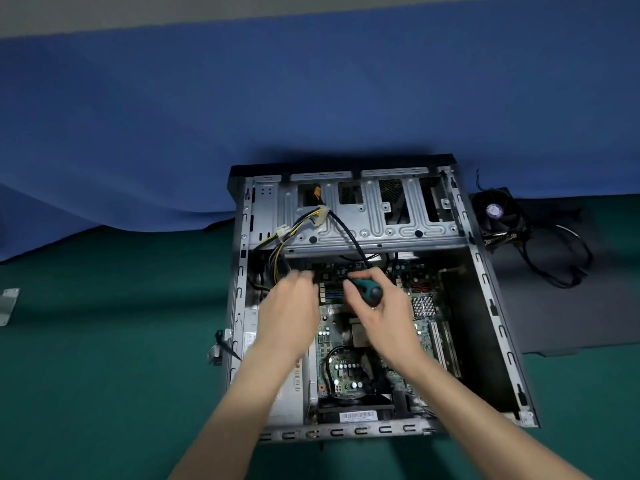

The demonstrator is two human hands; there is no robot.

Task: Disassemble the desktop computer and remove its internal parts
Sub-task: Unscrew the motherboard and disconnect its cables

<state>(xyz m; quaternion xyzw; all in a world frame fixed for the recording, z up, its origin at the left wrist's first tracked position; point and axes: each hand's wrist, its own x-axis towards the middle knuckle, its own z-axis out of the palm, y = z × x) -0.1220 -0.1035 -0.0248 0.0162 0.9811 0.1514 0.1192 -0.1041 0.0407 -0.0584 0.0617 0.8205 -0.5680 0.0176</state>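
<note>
An open desktop case (491,306) lies on its side on the green table, with the green motherboard (349,355) exposed inside. My right hand (384,313) grips a screwdriver with a teal and black handle (369,291), its tip pointing down toward the memory slot area of the board. My left hand (289,306) reaches in beside it near the board's upper left edge, motion-blurred; what its fingers touch is hidden. A bundle of yellow and black power cables (304,223) drapes over the silver drive cage (367,213).
A removed black cooler fan (498,213) with trailing cables lies right of the case on a dark panel (571,323). A small metal bracket (8,303) sits at the table's far left. A cable clip (218,348) hangs off the case's left wall. Blue cloth (311,98) behind.
</note>
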